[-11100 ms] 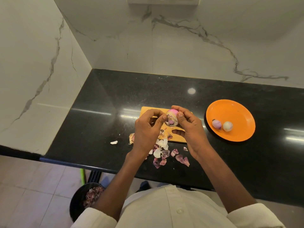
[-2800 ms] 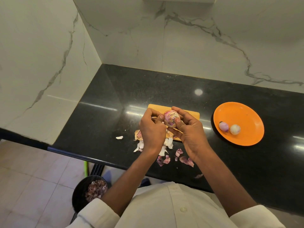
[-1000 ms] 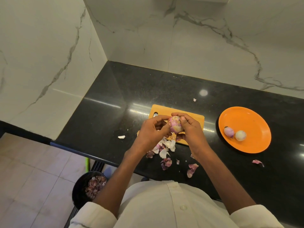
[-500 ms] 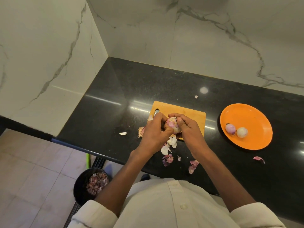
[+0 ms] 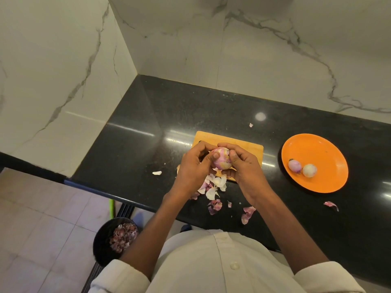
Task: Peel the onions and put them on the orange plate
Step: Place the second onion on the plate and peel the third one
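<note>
Over the board: both hands up above the flat yellow wooden cutting board (image 5: 243, 144), near the front edge of the shiny black stone counter (image 5: 169, 115).
Onion: round pink and white onion (image 5: 221, 158) between the two hands, off the board, some thin skin on it yet.
Left hand: left hand (image 5: 193, 168) wrapped round the onion's left side, thumb on the front.
Right hand: right hand (image 5: 245, 168) curled round the right side, fingertips pinching near the top.
Grip: both closed on the onion, none open.
Plate: round orange plate (image 5: 330, 149) off to the right, well apart from the hands.
On the plate: small purple peeled onion (image 5: 294, 166) and small pale peeled onion (image 5: 309, 170), side by side, touching or nearly so.
Scraps: pink and white bits of peeled skin (image 5: 213, 187) lying under the hands on the counter, more spread about.
Floor: black round bin (image 5: 101, 242) down low on the left, with purple peels inside.
Step now: likely picking off the last thin skin.
Doing it well: hold steady with one hand, pinch a loose edge with the other, pull slowly so it comes off in one strip. Turn a little, then pull again. Stay over the board so bits drop there.
Watch out: wet onion, likely slippery. Easy to drop.
After that: over to the plate, beside the other two.
</note>
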`<act>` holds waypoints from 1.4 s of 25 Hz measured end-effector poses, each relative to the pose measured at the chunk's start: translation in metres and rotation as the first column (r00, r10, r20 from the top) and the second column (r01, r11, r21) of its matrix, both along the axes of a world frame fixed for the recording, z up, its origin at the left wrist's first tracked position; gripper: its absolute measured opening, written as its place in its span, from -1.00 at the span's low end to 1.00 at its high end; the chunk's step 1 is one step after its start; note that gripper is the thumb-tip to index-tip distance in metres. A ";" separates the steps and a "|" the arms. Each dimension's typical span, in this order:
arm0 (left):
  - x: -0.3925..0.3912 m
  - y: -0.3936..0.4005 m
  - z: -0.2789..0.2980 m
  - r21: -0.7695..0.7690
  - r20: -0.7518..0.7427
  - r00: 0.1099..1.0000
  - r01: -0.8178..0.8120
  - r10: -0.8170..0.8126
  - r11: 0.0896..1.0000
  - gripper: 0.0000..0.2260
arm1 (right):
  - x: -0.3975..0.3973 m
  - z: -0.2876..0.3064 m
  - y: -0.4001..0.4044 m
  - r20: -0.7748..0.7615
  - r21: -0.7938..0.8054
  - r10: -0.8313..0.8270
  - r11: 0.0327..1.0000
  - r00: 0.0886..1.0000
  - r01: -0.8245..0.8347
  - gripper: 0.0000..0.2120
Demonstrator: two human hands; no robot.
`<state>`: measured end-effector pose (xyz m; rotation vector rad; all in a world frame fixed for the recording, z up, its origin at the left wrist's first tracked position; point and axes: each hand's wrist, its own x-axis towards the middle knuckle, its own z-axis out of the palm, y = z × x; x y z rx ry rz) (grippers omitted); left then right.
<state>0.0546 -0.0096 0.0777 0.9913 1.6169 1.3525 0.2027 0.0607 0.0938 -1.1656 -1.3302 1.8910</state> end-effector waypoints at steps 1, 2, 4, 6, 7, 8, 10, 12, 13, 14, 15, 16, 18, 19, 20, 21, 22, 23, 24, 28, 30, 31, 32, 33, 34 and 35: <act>0.001 0.001 -0.001 0.007 0.025 0.999 -0.047 0.046 0.999 -0.90 | -0.001 -0.001 -0.002 -0.041 -0.010 -0.007 1.000 0.999 0.006 -0.71; 0.002 0.003 0.001 -0.007 0.074 0.992 -0.106 0.106 0.994 -0.88 | -0.002 -0.003 -0.003 -0.088 -0.029 -0.017 0.999 0.996 0.015 -0.72; 0.007 0.006 0.004 -0.101 0.254 0.938 -0.216 0.235 0.971 -0.81 | -0.003 -0.008 -0.006 -0.165 -0.084 -0.051 0.996 0.985 0.037 -0.71; 0.013 0.005 0.005 -0.199 0.435 0.842 -0.256 0.319 0.946 -0.76 | -0.003 -0.010 -0.006 -0.217 -0.139 -0.080 0.989 0.973 0.050 -0.70; 0.014 0.005 0.004 -0.219 0.485 0.808 -0.258 0.335 0.941 -0.76 | -0.003 -0.010 -0.005 -0.243 -0.167 -0.094 0.985 0.965 0.054 -0.70; 0.014 0.003 0.004 -0.216 0.505 0.798 -0.250 0.328 0.944 -0.78 | -0.001 -0.010 -0.005 -0.266 -0.195 -0.107 0.979 0.958 0.055 -0.70; 0.015 0.000 0.004 -0.170 0.495 0.823 -0.221 0.277 0.960 -0.82 | 0.003 -0.008 -0.003 -0.300 -0.248 -0.128 0.967 0.945 0.052 -0.70; 0.015 -0.002 0.004 -0.144 0.495 0.835 -0.194 0.241 0.970 -0.78 | 0.005 -0.006 -0.001 -0.320 -0.288 -0.146 0.956 0.936 0.051 -0.71; 0.016 -0.003 0.003 -0.143 0.506 0.831 -0.182 0.230 0.973 -0.74 | 0.006 -0.005 -0.001 -0.324 -0.294 -0.151 0.954 0.934 0.052 -0.72; 0.017 -0.003 0.002 -0.143 0.518 0.827 -0.167 0.217 0.976 -0.71 | 0.006 -0.005 -0.002 -0.320 -0.290 -0.153 0.955 0.935 0.057 -0.72; 0.017 -0.004 0.000 -0.144 0.519 0.830 -0.151 0.204 0.978 -0.70 | 0.006 -0.006 -0.002 -0.312 -0.277 -0.152 0.959 0.938 0.064 -0.71; 0.018 -0.005 -0.001 -0.143 0.507 0.841 -0.134 0.189 0.981 -0.71 | 0.007 -0.007 -0.003 -0.304 -0.261 -0.152 0.963 0.940 0.071 -0.69; 0.019 -0.007 -0.003 -0.142 0.466 0.867 -0.122 0.175 0.982 -0.77 | 0.007 -0.008 -0.005 -0.294 -0.236 -0.151 0.968 0.944 0.081 -0.66; 0.020 -0.007 -0.003 -0.145 0.448 0.875 -0.132 0.184 0.981 -0.81 | 0.006 -0.009 -0.005 -0.289 -0.232 -0.152 0.969 0.945 0.085 -0.67; 0.022 -0.006 -0.004 -0.146 0.417 0.887 -0.151 0.199 0.978 -0.86 | 0.005 -0.011 -0.006 -0.283 -0.236 -0.156 0.968 0.946 0.089 -0.69; 0.025 -0.005 -0.004 -0.140 0.370 0.905 -0.171 0.212 0.975 -0.90 | 0.004 -0.012 -0.007 -0.278 -0.243 -0.163 0.965 0.947 0.095 -0.72; 0.028 -0.004 -0.005 -0.132 0.302 0.926 -0.193 0.225 0.972 -0.89 | 0.002 -0.013 -0.008 -0.277 -0.249 -0.169 0.963 0.946 0.099 -0.73; 0.031 -0.002 -0.006 -0.118 0.230 0.944 -0.215 0.238 0.969 -0.86 | 0.001 -0.014 -0.009 -0.282 -0.254 -0.170 0.962 0.944 0.098 -0.74; 0.033 -0.001 -0.007 -0.098 0.150 0.957 -0.235 0.248 0.967 -0.86 | -0.001 -0.015 -0.010 -0.295 -0.261 -0.172 0.961 0.940 0.094 -0.75; 0.040 0.003 -0.001 -0.035 -0.092 0.961 -0.266 0.262 0.963 -0.91 | -0.004 -0.013 -0.012 -0.345 -0.281 -0.193 0.955 0.918 0.095 -0.76; 0.042 0.007 -0.001 -0.038 -0.101 0.952 -0.294 0.289 0.955 -0.90 | -0.004 -0.012 -0.014 -0.397 -0.327 -0.206 0.942 0.895 0.072 -0.76; 0.042 0.008 -0.002 -0.055 -0.096 0.947 -0.314 0.308 0.948 -0.89 | -0.005 -0.011 -0.016 -0.423 -0.356 -0.213 0.933 0.880 0.055 -0.75; 0.042 0.009 -0.005 -0.082 -0.078 0.942 -0.333 0.327 0.939 -0.89 | -0.006 -0.010 -0.018 -0.438 -0.376 -0.218 0.926 0.872 0.043 -0.74; 0.041 0.009 -0.008 -0.105 -0.032 0.937 -0.349 0.348 0.931 -0.89 | -0.008 -0.010 -0.019 -0.443 -0.377 -0.216 0.926 0.870 0.038 -0.74; 0.040 0.009 -0.010 -0.117 0.051 0.929 -0.358 0.365 0.926 -0.87 | -0.010 -0.010 -0.018 -0.442 -0.359 -0.211 0.932 0.872 0.043 -0.75; 0.039 0.009 -0.011 -0.124 0.159 0.915 -0.354 0.371 0.927 -0.82 | -0.010 -0.011 -0.017 -0.432 -0.334 -0.210 0.941 0.877 0.061 -0.76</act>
